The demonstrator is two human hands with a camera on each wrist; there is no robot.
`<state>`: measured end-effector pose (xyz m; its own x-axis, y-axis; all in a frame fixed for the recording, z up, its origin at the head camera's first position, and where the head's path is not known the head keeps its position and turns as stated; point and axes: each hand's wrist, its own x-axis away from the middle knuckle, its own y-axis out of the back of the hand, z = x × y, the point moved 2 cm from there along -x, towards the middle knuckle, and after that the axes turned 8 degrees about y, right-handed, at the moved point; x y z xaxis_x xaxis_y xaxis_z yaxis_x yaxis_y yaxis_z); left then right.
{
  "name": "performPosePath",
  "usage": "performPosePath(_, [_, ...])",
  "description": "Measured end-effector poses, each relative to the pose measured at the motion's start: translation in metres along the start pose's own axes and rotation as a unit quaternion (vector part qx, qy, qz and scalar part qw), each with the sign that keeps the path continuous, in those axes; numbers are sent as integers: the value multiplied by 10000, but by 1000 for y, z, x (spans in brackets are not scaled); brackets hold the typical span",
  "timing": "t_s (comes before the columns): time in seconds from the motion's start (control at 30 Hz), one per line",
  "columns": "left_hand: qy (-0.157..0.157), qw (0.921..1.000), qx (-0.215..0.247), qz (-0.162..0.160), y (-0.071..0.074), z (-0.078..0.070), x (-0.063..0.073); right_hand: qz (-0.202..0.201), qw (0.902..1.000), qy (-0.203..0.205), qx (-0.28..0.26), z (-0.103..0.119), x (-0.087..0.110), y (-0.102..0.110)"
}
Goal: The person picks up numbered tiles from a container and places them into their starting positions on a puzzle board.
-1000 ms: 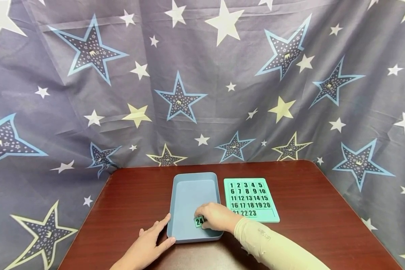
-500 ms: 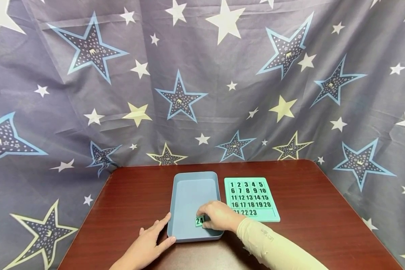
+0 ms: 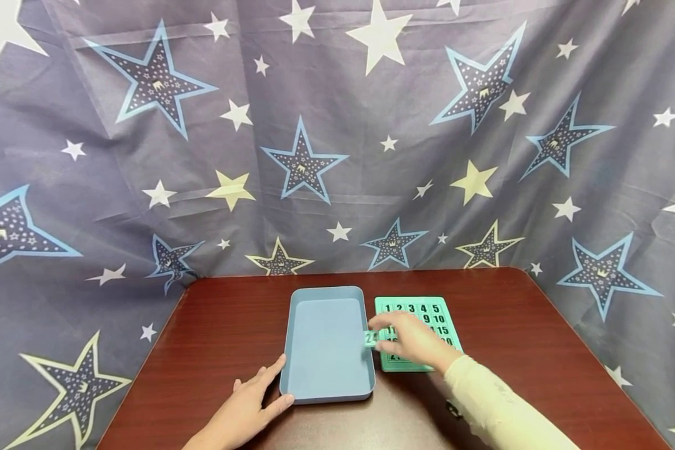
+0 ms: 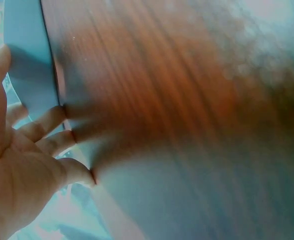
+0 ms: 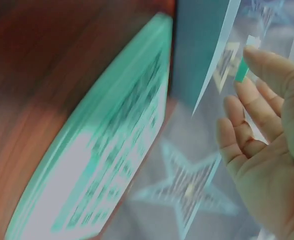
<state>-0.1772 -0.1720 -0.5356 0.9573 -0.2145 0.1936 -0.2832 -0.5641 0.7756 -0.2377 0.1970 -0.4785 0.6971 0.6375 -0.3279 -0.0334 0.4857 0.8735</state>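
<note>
A small green tile marked 24 (image 3: pixel 371 338) is pinched between the thumb and fingers of my right hand (image 3: pixel 413 338). It hangs over the right rim of the blue-grey tray (image 3: pixel 323 350), beside the green number board (image 3: pixel 394 365). In the right wrist view the tile (image 5: pixel 242 69) shows edge-on at the fingertips. The board bears rows of black-numbered tiles, partly covered by the hand. My left hand (image 3: pixel 246 400) rests with fingers extended against the tray's near left side. The left wrist view shows those fingers (image 4: pixel 47 122) spread near the tray wall (image 4: pixel 29 60).
Tray and board stand side by side on a dark red-brown wooden table (image 3: pixel 230 325). Behind the table hangs a grey curtain (image 3: pixel 247 94) printed with stars. A small dark round item (image 3: pixel 454 409) shows under the right sleeve (image 3: pixel 495 400).
My right hand has lifted the 24 tile from the tray and carried it up and right to the board's left edge. My left hand stays by the tray.
</note>
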Motion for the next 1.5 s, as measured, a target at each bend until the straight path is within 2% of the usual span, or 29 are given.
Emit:
performPosePath(0.13, [25,10000,4,54,1,0,0,-522,9979,-375,77,-30,36,26])
performPosePath(0.23, [54,10000,23,70,2,1,1,-746,9940,-800,94,-48,65,43])
performPosePath(0.37, [67,10000,18,19,4,2,2,-697,9900,-1227,-14,-60,94,55])
performPosePath(0.47, [34,10000,-37,-61,5,3,3,-552,9902,-1273,-147,-63,106,54])
performPosePath(0.67, [-14,9999,-68,-109,4,3,3,-330,9919,-1164,-383,-66,112,41])
performPosePath(0.93, [9,10000,-52,-65,3,2,5,-159,9945,-997,-287,-64,110,27])
performPosePath(1.17, [-8,10000,-38,-80,2,2,5,-71,9942,-1026,-311,-63,108,25])
performPosePath(1.5, [24,9999,-72,-66,2,4,5,-149,9921,-1068,-641,-60,108,21])
